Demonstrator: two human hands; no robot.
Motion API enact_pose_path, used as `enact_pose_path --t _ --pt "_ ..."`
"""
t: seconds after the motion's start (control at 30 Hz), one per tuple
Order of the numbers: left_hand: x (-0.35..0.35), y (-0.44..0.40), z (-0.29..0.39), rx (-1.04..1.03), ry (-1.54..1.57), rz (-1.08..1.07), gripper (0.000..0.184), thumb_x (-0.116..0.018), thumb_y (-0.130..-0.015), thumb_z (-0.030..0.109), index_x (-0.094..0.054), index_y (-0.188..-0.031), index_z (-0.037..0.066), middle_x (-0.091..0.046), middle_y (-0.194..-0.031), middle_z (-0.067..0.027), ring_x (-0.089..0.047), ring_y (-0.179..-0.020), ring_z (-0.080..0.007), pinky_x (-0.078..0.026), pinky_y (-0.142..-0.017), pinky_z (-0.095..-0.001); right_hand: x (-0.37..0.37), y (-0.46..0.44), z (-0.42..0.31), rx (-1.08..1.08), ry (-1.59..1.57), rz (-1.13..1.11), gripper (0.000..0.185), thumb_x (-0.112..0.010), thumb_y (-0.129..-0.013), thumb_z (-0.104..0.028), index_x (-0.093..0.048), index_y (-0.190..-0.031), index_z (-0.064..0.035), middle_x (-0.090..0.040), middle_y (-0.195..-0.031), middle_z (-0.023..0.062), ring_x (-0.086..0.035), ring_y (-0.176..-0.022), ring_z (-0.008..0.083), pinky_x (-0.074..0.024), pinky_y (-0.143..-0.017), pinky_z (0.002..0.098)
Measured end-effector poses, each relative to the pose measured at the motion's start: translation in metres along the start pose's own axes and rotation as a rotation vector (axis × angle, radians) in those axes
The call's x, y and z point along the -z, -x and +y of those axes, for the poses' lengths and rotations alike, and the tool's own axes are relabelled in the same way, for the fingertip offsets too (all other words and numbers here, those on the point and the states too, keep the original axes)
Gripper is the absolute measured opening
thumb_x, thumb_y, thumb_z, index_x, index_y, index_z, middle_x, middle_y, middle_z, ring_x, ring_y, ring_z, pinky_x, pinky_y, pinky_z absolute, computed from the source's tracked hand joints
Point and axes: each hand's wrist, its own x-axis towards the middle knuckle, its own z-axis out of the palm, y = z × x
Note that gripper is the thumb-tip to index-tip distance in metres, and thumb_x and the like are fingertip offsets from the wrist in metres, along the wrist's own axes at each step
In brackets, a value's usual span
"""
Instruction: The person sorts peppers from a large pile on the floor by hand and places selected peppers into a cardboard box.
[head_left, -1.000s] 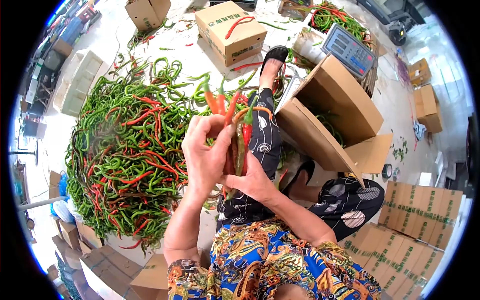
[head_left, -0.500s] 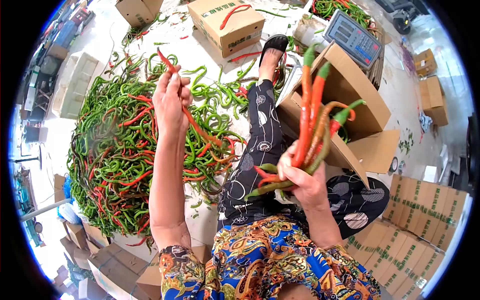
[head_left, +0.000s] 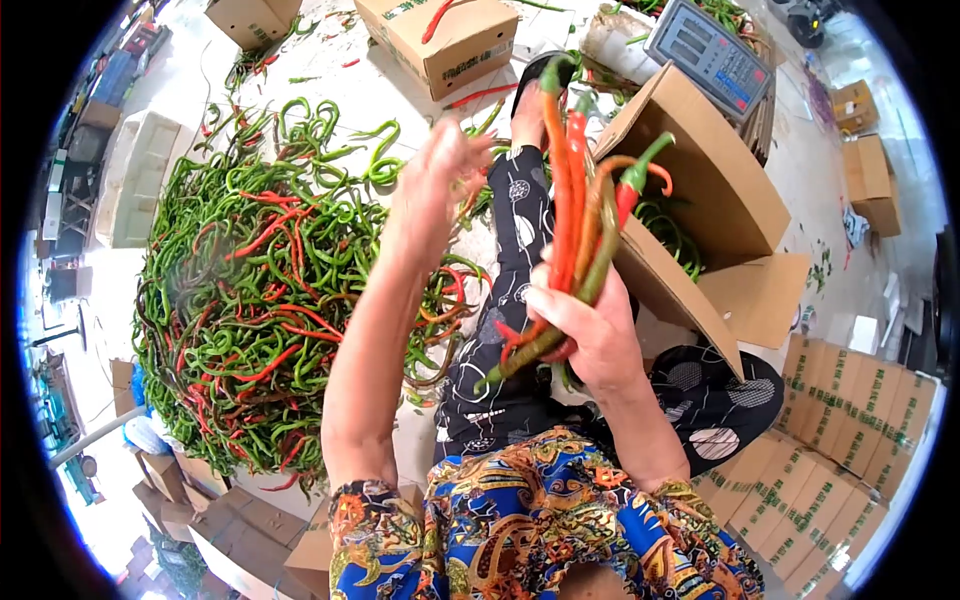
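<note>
In the head view, the right hand has its fingers closed around the lower part of a small bunch of peppers. The thumb lies across the front, probably so the differently curved pods stay together. Above those fingers the red, orange and brownish lengths fan out, most of their green stalks uppermost; below them a greenish pod and thin red ends poke out. Gripping low seems to leave the upper lengths free and uncrushed.

The left hand is raised to the left of the bunch, apart from it. It is blurred, so although its fingers look partly curled, I cannot tell whether they are apart, together or on anything.

Beyond and below the left fingers spreads a big heap of green and red peppers on the floor, within arm's reach. Just right of the right fingers, an open carton tilts with its mouth towards them, an angle that likely makes its inside easy to reach; green peppers lie in it. Farther off, past both hands, are a closed carton and a digital scale.
</note>
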Motion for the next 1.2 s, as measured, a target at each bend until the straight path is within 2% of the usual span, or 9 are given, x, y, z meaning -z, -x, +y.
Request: enact_pose_path --t 0.07,0.13,0.23,0.37,0.47,0.53,0.7,0.97,1.2 --pt "-0.006 0.050 -0.001 -0.107 -0.048 -0.165 0.082 -0.061 -0.085 0.047 -0.028 -0.144 0.000 -0.053 -0.129 -0.0179 -0.052 -0.118 -0.0264 -0.039 -0.100 -0.0376 -0.015 -0.015 0.001 -0.006 0.122 -0.046 0.043 -0.070 -0.083 -0.009 -0.045 -0.118 -0.0036 -0.054 -0.089 0.0017 -0.055 -0.078 0.0111 -0.0485 -0.071 0.0275" --pt "-0.024 0.087 0.016 -0.159 -0.122 -0.146 0.082 -0.067 -0.081 0.040 -0.031 -0.143 0.000 -0.057 -0.122 -0.0144 -0.054 -0.112 -0.0222 -0.042 -0.096 -0.0348 -0.031 -0.031 0.028 0.299 0.373 -0.098 0.047 -0.070 -0.080 -0.008 -0.044 -0.118 -0.0010 -0.054 -0.097 0.0093 -0.058 -0.086 0.0229 -0.0494 -0.077 0.0350" --pt "-0.006 0.108 0.030 -0.135 -0.351 0.221 0.036 -0.064 -0.084 0.022 -0.058 -0.112 -0.001 -0.064 -0.100 -0.0088 -0.059 -0.089 -0.0148 -0.047 -0.083 -0.0284 -0.062 -0.027 0.045 0.422 0.722 -0.300 0.053 -0.064 -0.073 -0.002 -0.040 -0.120 0.0030 -0.044 -0.114 0.0253 -0.047 -0.109 0.0436 -0.0423 -0.092 0.0443" --pt "0.057 0.139 0.033 -0.133 -0.143 0.414 0.025 -0.063 -0.084 0.014 -0.054 -0.103 0.000 -0.061 -0.079 -0.0060 -0.061 -0.067 -0.0140 -0.052 -0.068 -0.0278 -0.081 0.010 0.057 0.517 1.026 -0.615 0.079 -0.076 -0.069 -0.010 -0.037 -0.137 -0.0006 -0.036 -0.140 0.0229 -0.036 -0.129 0.0402 -0.0255 -0.109 0.0479" --pt "0.127 0.195 0.056 -0.072 -0.034 0.489 0.020 -0.063 -0.084 0.013 -0.053 -0.099 0.002 -0.058 -0.076 -0.0036 -0.056 -0.058 -0.0107 -0.051 -0.060 -0.0243 -0.067 0.018 0.066 0.569 0.989 -0.771 0.056 -0.070 -0.076 -0.012 -0.051 -0.126 0.0020 -0.054 -0.126 0.0203 -0.053 -0.116 0.0321 -0.0412 -0.100 0.0408" --pt "0.177 0.255 0.086 -0.054 -0.055 0.480 0.020 -0.063 -0.086 0.012 -0.053 -0.099 0.002 -0.058 -0.080 -0.0040 -0.054 -0.059 -0.0077 -0.049 -0.055 -0.0224 -0.060 0.015 0.073 0.026 0.843 -0.682 0.048 -0.066 -0.081 -0.011 -0.052 -0.125 0.0028 -0.063 -0.113 0.0150 -0.063 -0.099 0.0225 -0.0500 -0.088 0.0321" --pt "0.248 0.447 0.122 -0.168 0.300 0.640 0.035 -0.060 -0.089 0.012 -0.051 -0.119 -0.004 -0.053 -0.085 -0.0017 -0.045 -0.061 -0.0039 -0.044 -0.052 -0.0181 0.006 -0.024 0.158 -0.316 0.678 -0.606 0.038 -0.062 -0.089 -0.011 -0.054 -0.123 0.0011 -0.064 -0.106 0.0093 -0.062 -0.088 0.0138 -0.0516 -0.074 0.0263" --pt "0.272 0.730 -0.032 -0.042 0.397 1.300 0.036 -0.062 -0.087 0.015 -0.055 -0.119 0.000 -0.060 -0.079 -0.0028 -0.052 -0.055 -0.0071 -0.048 -0.051 -0.0218 0.020 -0.027 0.167 -0.322 0.620 -0.523 0.033 -0.063 -0.090 -0.015 -0.057 -0.117 0.0025 -0.063 -0.097 0.0045 -0.061 -0.082 0.0098 -0.0495 -0.067 0.0215" --pt "0.228 0.761 -0.158 0.412 0.414 1.667 0.028 -0.067 -0.086 0.021 -0.062 -0.106 0.003 -0.062 -0.078 -0.0047 -0.059 -0.058 -0.0186 -0.053 -0.055 -0.0284 0.030 -0.028 0.170 -0.282 0.575 -0.503 0.032 -0.063 -0.090 -0.015 -0.057 -0.116 0.0020 -0.064 -0.094 0.0046 -0.061 -0.081 0.0102 -0.0494 -0.066 0.0222"
